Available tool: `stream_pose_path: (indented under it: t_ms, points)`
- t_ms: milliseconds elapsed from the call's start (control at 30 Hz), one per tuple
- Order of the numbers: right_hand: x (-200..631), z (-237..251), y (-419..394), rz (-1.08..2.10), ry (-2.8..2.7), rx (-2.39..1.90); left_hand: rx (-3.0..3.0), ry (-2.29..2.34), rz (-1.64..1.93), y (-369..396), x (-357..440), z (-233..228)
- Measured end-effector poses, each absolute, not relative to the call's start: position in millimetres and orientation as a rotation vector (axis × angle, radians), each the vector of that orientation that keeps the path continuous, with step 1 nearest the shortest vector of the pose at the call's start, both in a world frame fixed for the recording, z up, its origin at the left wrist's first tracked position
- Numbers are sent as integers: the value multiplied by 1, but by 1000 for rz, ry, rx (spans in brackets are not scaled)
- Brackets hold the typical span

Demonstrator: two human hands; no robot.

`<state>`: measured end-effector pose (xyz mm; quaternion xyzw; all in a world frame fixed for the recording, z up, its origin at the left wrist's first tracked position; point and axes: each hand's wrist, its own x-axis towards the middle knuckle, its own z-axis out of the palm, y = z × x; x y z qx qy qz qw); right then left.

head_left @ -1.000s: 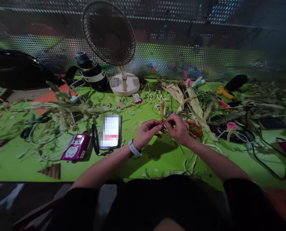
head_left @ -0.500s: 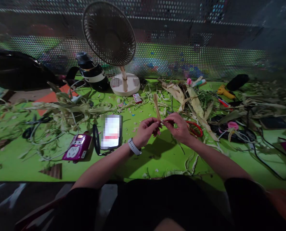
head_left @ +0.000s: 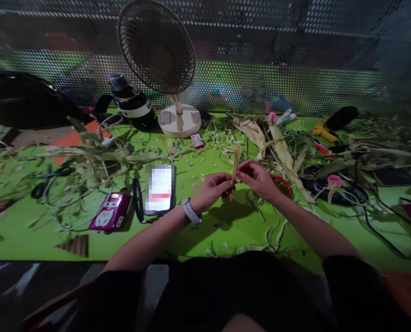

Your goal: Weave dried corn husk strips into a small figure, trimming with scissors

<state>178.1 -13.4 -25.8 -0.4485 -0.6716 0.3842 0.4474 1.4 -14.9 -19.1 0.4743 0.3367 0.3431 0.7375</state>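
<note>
While a perforated panel (head_left: 233,76) rises behind a pale fan (head_left: 157,55), the green surface (head_left: 139,242) spreads on both sides of this fan and in front of it. Dry leaves (head_left: 98,154) lie heaped to the front left of the fan, and longer husks (head_left: 283,150) lie to its right. Just left of the fan's base is a dark bottle (head_left: 136,106) with a light band. To the front right of the fan, the left hand (head_left: 214,188) grasps a narrow husk strip (head_left: 237,161) between thumb and fingers. The right hand (head_left: 259,179) has its fingers bent at the strip's edge; whether they pinch it, I cannot tell. A phone (head_left: 160,189) with bright screen lies in front of the fan. The strip itself points upward, slightly tilted, above the surface. Near the fan's base lies a small red-and-white box (head_left: 197,141).
</note>
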Motion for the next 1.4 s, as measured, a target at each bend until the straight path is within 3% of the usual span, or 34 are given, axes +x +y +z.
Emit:
stream_pose_path:
  t_ms: [300,667,833,1167,1267,1400]
  points:
    - [181,-15,-13,637,-1923,-1266,1105,756,707,-12,1,-22]
    - [193,-6,-9,884,-1980,-1297,1099,720,627,-10,-3,-19]
    - [192,-3,-10,871,-1805,-1328,1089,761,673,-10,-3,-20]
    - [179,-12,-22,723,-2055,-1292,909,794,924,-12,2,-22]
    - [177,-17,-22,795,-2003,-1301,896,791,941,-14,3,-23]
    - [173,-21,-23,1147,-1730,-1309,885,777,943,-16,4,-26]
